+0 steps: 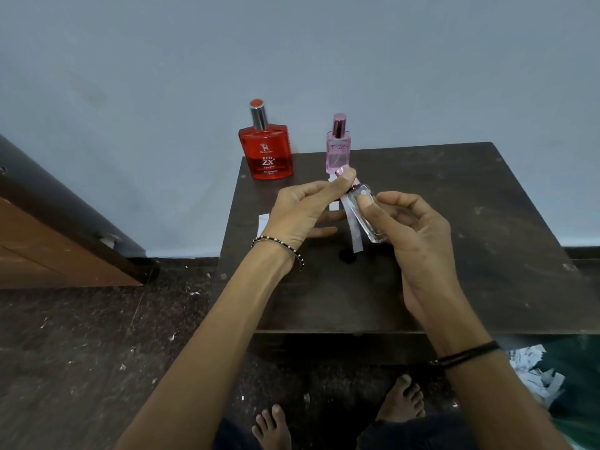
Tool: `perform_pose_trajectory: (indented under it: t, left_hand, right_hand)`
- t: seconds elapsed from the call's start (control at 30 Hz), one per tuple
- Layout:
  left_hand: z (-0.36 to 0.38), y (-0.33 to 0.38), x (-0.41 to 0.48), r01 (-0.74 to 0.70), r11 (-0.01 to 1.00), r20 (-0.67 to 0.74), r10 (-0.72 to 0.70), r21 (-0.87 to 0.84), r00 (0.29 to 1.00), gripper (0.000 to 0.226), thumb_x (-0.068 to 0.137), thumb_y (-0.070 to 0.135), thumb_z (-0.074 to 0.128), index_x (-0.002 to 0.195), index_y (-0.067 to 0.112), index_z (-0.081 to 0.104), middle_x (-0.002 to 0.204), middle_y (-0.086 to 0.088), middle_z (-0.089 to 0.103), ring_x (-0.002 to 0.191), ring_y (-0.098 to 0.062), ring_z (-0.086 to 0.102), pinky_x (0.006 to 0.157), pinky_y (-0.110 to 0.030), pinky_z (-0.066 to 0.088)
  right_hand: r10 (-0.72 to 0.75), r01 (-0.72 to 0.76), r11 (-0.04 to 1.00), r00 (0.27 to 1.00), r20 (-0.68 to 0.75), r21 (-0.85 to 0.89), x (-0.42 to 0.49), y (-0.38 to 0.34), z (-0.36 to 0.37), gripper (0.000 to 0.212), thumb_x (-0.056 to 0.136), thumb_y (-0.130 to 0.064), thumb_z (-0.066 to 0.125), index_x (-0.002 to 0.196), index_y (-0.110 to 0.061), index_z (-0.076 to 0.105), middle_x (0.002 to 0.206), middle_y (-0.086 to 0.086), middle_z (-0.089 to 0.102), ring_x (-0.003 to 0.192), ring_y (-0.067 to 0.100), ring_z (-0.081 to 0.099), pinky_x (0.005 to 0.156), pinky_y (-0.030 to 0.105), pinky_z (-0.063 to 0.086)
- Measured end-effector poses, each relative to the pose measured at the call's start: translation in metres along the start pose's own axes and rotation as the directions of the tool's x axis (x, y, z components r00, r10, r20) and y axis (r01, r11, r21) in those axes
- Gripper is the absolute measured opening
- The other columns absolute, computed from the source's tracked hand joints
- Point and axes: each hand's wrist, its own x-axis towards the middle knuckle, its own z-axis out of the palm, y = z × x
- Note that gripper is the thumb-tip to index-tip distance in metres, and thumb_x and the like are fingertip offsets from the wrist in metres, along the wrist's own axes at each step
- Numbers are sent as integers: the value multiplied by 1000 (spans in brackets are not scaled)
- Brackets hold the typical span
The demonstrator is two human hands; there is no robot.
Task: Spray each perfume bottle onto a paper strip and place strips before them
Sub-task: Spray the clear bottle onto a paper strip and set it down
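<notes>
My right hand [412, 228] grips a small clear perfume bottle [365, 219], tilted, over the dark wooden table [454, 271]. My left hand [302, 212] pinches the bottle's pink cap [344, 173] at its top. A white paper strip [354, 238] hangs down behind the bottle; which hand holds it I cannot tell. At the table's back edge a red perfume bottle [267, 151] with a silver cap stands upright, and a pink bottle [338, 147] stands to its right. One white strip [263, 222] lies at the table's left edge; another [333, 205] shows before the pink bottle.
A pale wall rises just behind the table. A wooden bed frame [65, 228] slants at the left. Torn paper scraps [532, 371] lie on the floor at the lower right. My bare feet [341, 414] stand before the table's front edge.
</notes>
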Motion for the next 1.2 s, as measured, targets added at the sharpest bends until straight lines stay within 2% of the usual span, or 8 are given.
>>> perform_pose_trajectory:
  t: [0.13,0.27,0.5,0.67,0.77,0.9,1.03,1.2]
  left_hand:
    - [6,0,1,-22,1000,-28,23,20,999,37,74,63,72,87,29,81,91,17,78,84,-8,76,74,-32,62]
    - [12,-1,4,19,999,-44,-17,42,999,44,83,67,60,89,29,81,97,13,78,83,-7,76,71,-29,63]
    - [30,-8,14,-60,997,10,61,-51,998,17,94,8,64,108,3,73,103,-12,77,96,-19,75,78,-28,61]
    - [50,-13,21,-164,977,6,165,139,986,23,94,-7,58,113,1,69,109,-20,72,96,-21,74,84,-26,60]
    - [62,-9,29,-217,911,0,231,351,973,28,93,-1,62,114,14,70,108,-7,71,91,-15,75,88,-24,57]
    - [74,-3,45,-262,817,-5,308,515,951,32,92,6,66,120,20,67,98,3,64,79,-7,67,74,-8,50]
    - [85,-1,56,-276,763,-8,345,584,939,31,93,8,65,123,13,63,94,-5,69,81,-14,64,80,-23,54]
    - [87,-9,65,-205,681,-99,378,703,920,27,92,24,67,119,24,63,80,16,65,82,-7,63,78,-29,52]
  right_hand:
    - [27,-25,998,999,-40,52,1,-4,-11,45,70,-36,85,107,-16,70,97,0,79,92,13,74,84,31,54]
    - [42,-30,994,993,-109,110,3,-9,-25,49,65,-42,84,106,-18,72,95,-5,78,90,10,73,81,29,55]
    - [38,-11,989,983,-179,149,5,-9,-42,43,72,-34,85,108,-14,71,93,-4,79,87,10,72,81,30,55]
    - [9,21,988,981,-193,153,6,-9,-46,42,71,-34,85,106,-14,71,92,-6,79,81,4,72,73,21,56]
    - [-4,38,986,978,-206,164,8,-9,-51,37,74,-28,86,105,-13,71,90,-7,79,79,2,72,70,17,55]
    - [0,44,981,973,-232,187,10,-9,-53,35,77,-24,86,106,-12,71,90,-4,79,81,5,73,71,17,56]
    - [7,39,982,970,-243,187,13,-8,-52,33,76,-27,86,103,-18,71,91,-7,78,80,3,73,68,14,55]
    - [7,45,977,970,-245,206,14,-9,-51,35,74,-28,87,103,-16,71,89,-2,78,78,4,71,67,14,54]
